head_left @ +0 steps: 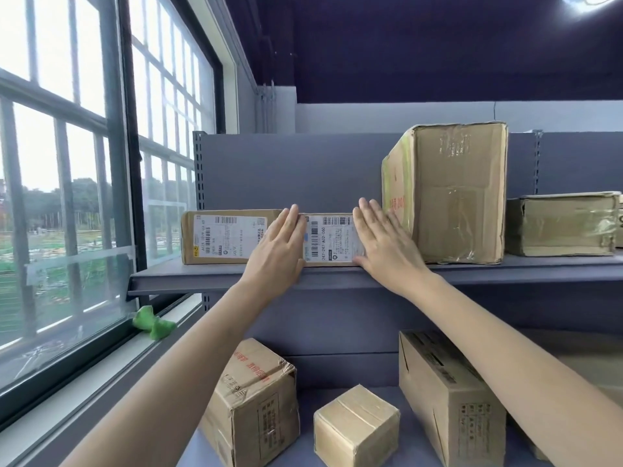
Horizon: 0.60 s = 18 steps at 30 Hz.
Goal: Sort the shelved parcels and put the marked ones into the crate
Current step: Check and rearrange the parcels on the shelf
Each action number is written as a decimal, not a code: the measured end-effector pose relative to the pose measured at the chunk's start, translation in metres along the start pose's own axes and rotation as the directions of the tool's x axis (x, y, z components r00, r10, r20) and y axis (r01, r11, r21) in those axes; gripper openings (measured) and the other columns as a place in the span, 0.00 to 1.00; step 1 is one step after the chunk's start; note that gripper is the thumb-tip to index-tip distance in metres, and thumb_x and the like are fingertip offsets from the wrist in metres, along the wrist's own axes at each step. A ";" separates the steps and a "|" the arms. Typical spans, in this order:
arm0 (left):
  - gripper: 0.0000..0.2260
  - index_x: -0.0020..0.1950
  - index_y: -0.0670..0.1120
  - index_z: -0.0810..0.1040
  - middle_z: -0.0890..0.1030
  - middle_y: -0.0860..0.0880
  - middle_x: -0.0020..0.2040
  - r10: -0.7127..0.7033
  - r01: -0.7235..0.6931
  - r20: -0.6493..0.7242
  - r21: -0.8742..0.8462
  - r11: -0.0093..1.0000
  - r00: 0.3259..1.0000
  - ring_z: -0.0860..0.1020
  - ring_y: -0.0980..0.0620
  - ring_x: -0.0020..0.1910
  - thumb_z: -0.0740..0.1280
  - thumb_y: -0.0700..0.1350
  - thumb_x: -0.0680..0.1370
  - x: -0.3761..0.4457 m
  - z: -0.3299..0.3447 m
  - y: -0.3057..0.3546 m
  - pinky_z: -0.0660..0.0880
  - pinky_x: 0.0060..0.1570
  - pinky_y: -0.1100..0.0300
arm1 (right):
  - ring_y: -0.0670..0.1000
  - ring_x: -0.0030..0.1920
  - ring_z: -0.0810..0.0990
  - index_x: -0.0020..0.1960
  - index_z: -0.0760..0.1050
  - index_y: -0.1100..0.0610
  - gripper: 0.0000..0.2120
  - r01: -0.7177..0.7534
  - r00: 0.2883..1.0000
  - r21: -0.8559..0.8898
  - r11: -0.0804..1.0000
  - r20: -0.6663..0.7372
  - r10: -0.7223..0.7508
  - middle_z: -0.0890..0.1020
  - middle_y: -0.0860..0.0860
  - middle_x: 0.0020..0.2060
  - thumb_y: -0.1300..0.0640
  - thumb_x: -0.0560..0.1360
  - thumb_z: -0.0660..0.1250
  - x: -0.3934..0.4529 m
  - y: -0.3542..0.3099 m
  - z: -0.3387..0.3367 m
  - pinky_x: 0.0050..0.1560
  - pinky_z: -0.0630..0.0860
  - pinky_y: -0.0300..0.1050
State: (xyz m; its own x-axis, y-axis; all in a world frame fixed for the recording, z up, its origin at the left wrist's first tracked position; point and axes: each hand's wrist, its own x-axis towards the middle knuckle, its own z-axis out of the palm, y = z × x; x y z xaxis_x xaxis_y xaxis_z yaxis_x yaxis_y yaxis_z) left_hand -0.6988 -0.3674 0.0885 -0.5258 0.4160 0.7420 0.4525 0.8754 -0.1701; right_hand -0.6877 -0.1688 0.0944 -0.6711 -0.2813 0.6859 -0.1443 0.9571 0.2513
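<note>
A small parcel [332, 239] with a white barcode label stands on the upper grey shelf [209, 279], between a longer labelled parcel [222, 236] on its left and a tall cardboard box [458, 193] on its right. My left hand [278, 247] lies flat, fingers straight, against the small parcel's left side. My right hand [384, 242] is flat against its right side, next to the tall box. No crate is in view.
A flat taped box [561, 225] sits at the shelf's far right. On the lower shelf stand three cardboard boxes [256, 402], [355, 426], [448, 396]. A window runs along the left, with a green object [153, 323] on its sill.
</note>
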 end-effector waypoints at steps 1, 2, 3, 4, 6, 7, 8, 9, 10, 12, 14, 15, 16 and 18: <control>0.29 0.75 0.38 0.50 0.48 0.41 0.77 -0.001 0.001 -0.006 0.003 1.000 1.000 0.46 0.44 0.77 0.60 0.41 0.79 0.002 0.001 0.001 0.46 0.74 0.57 | 0.55 0.75 0.37 0.74 0.35 0.61 0.38 -0.007 1.000 0.001 1.000 0.016 0.007 0.38 0.57 0.75 0.49 0.79 0.57 0.003 0.001 0.002 0.74 0.36 0.49; 0.28 0.75 0.38 0.50 0.48 0.41 0.77 -0.001 0.001 -0.007 0.004 1.000 1.000 0.47 0.44 0.77 0.60 0.41 0.79 0.004 0.002 0.001 0.46 0.74 0.57 | 0.55 0.76 0.37 0.75 0.35 0.61 0.38 -0.015 0.999 0.006 1.000 0.033 0.014 0.38 0.57 0.75 0.49 0.79 0.57 0.006 0.002 0.003 0.75 0.37 0.49; 0.28 0.75 0.38 0.51 0.48 0.41 0.77 0.000 0.000 -0.005 0.004 1.000 1.000 0.47 0.45 0.77 0.59 0.40 0.79 0.007 0.003 0.002 0.46 0.74 0.57 | 0.55 0.76 0.38 0.75 0.36 0.61 0.38 -0.024 0.999 0.017 1.000 0.045 0.023 0.39 0.57 0.75 0.50 0.79 0.58 0.008 0.003 0.004 0.75 0.38 0.49; 0.28 0.75 0.38 0.51 0.49 0.41 0.77 0.000 0.000 -0.001 0.006 1.000 1.000 0.47 0.45 0.77 0.59 0.40 0.79 0.009 0.003 0.002 0.46 0.74 0.57 | 0.55 0.76 0.39 0.75 0.37 0.61 0.38 -0.033 0.998 0.033 0.999 0.054 0.032 0.40 0.58 0.76 0.50 0.79 0.58 0.011 0.004 0.005 0.75 0.38 0.49; 0.27 0.75 0.38 0.52 0.49 0.41 0.77 -0.005 0.005 0.015 0.022 1.000 1.000 0.48 0.45 0.77 0.59 0.40 0.78 0.014 0.005 0.001 0.47 0.74 0.57 | 0.55 0.76 0.40 0.75 0.38 0.61 0.37 -0.046 0.997 0.061 0.997 0.063 0.042 0.42 0.57 0.76 0.51 0.78 0.59 0.015 0.004 0.007 0.75 0.40 0.49; 0.27 0.75 0.38 0.53 0.49 0.41 0.77 -0.009 0.008 0.022 0.030 1.000 1.000 0.48 0.45 0.77 0.59 0.39 0.79 0.016 0.007 0.000 0.47 0.74 0.57 | 0.54 0.76 0.41 0.75 0.39 0.61 0.36 -0.048 0.997 0.072 0.996 0.067 0.044 0.42 0.57 0.76 0.51 0.79 0.59 0.016 0.004 0.008 0.75 0.40 0.49; 0.26 0.75 0.38 0.53 0.50 0.41 0.77 -0.011 0.010 0.025 0.041 0.999 1.000 0.48 0.45 0.77 0.58 0.39 0.79 0.019 0.009 -0.002 0.48 0.74 0.57 | 0.54 0.76 0.41 0.75 0.39 0.61 0.35 -0.051 0.997 0.085 0.995 0.069 0.045 0.42 0.57 0.76 0.53 0.79 0.57 0.018 0.005 0.009 0.75 0.40 0.48; 0.26 0.75 0.38 0.52 0.50 0.41 0.77 -0.011 0.010 0.028 0.055 0.998 1.000 0.48 0.45 0.77 0.58 0.38 0.79 0.020 0.011 -0.004 0.49 0.74 0.56 | 0.53 0.76 0.40 0.75 0.39 0.60 0.33 -0.056 0.996 0.106 0.993 0.071 0.048 0.42 0.56 0.76 0.56 0.80 0.56 0.020 0.005 0.011 0.75 0.41 0.48; 0.25 0.75 0.38 0.52 0.50 0.41 0.77 -0.007 0.004 0.031 0.074 0.997 0.999 0.49 0.45 0.77 0.57 0.38 0.80 0.022 0.013 -0.006 0.49 0.74 0.56 | 0.53 0.76 0.40 0.75 0.39 0.60 0.31 -0.064 0.996 0.130 0.989 0.073 0.054 0.42 0.55 0.76 0.59 0.80 0.54 0.022 0.006 0.013 0.75 0.41 0.47; 0.25 0.75 0.37 0.50 0.50 0.40 0.77 0.007 -0.013 0.049 0.110 0.994 0.999 0.48 0.44 0.77 0.55 0.37 0.80 0.025 0.015 -0.008 0.49 0.75 0.55 | 0.52 0.76 0.40 0.76 0.40 0.59 0.30 -0.076 0.995 0.165 0.983 0.082 0.064 0.43 0.55 0.76 0.66 0.79 0.51 0.027 0.007 0.015 0.75 0.41 0.47; 0.25 0.75 0.37 0.50 0.50 0.40 0.77 0.014 -0.024 0.077 0.127 0.992 0.997 0.48 0.44 0.77 0.55 0.35 0.79 0.029 0.014 -0.010 0.50 0.75 0.56 | 0.52 0.76 0.41 0.76 0.40 0.59 0.31 -0.080 0.994 0.165 0.983 0.092 0.066 0.43 0.55 0.76 0.68 0.78 0.51 0.031 0.007 0.016 0.76 0.42 0.47; 0.26 0.75 0.37 0.50 0.50 0.40 0.77 0.021 -0.032 0.087 0.128 0.991 0.996 0.49 0.45 0.76 0.55 0.35 0.79 0.031 0.013 -0.011 0.51 0.74 0.56 | 0.53 0.76 0.41 0.76 0.41 0.60 0.31 -0.084 0.993 0.161 0.983 0.097 0.069 0.44 0.55 0.76 0.69 0.77 0.51 0.033 0.007 0.016 0.76 0.42 0.48; 0.26 0.75 0.37 0.50 0.50 0.40 0.77 0.030 -0.042 0.095 0.125 0.991 0.995 0.49 0.45 0.76 0.55 0.35 0.78 0.033 0.012 -0.011 0.52 0.73 0.57 | 0.53 0.76 0.41 0.76 0.41 0.60 0.31 -0.089 0.992 0.163 0.983 0.102 0.073 0.44 0.55 0.76 0.70 0.77 0.50 0.034 0.008 0.016 0.76 0.42 0.48; 0.25 0.75 0.37 0.51 0.51 0.41 0.77 0.038 -0.051 0.113 0.110 0.993 0.993 0.51 0.47 0.76 0.55 0.34 0.78 0.037 0.010 -0.012 0.55 0.71 0.59 | 0.52 0.76 0.41 0.76 0.41 0.59 0.32 -0.106 0.989 0.175 0.979 0.116 0.086 0.43 0.55 0.76 0.70 0.76 0.50 0.036 0.007 0.017 0.76 0.43 0.48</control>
State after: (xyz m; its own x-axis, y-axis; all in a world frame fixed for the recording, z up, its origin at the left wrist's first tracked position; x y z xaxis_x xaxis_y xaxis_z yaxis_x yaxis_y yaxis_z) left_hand -0.7308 -0.3604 0.1116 -0.5861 0.4742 0.6570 0.3969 0.8749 -0.2775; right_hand -0.7248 -0.1707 0.1092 -0.7611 -0.1875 0.6210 -0.1974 0.9789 0.0537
